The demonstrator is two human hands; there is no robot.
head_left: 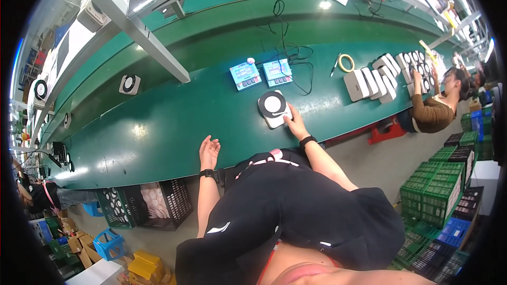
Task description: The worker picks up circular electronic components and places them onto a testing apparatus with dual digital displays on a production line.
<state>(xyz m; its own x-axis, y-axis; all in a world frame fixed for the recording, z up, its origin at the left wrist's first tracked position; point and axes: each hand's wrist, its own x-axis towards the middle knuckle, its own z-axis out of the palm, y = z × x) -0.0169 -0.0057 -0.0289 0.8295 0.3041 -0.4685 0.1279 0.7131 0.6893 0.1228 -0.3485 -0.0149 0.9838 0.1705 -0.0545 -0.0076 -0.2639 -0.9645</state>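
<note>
My right hand point(297, 122) grips the right edge of a small white turntable-shaped device point(273, 106) with a black ring and white centre on top. The device rests on the green workbench point(158, 132), just in front of me. Palm turned up and fingers loosely apart, my left hand point(210, 151) holds nothing near the bench's front edge. Beyond the device stand two blue boxes with lit displays, a left one point(245, 76) and a right one point(278, 73), with black cables around them.
Several white box-shaped units point(364, 84) stand in rows on the right, near a yellow ring point(346, 63). A co-worker point(435, 105) sits farther right. Another turntable-shaped device point(129, 84) lies at the far left. A grey post point(153, 47) rises behind the bench; crates point(433, 184) stack at the lower right.
</note>
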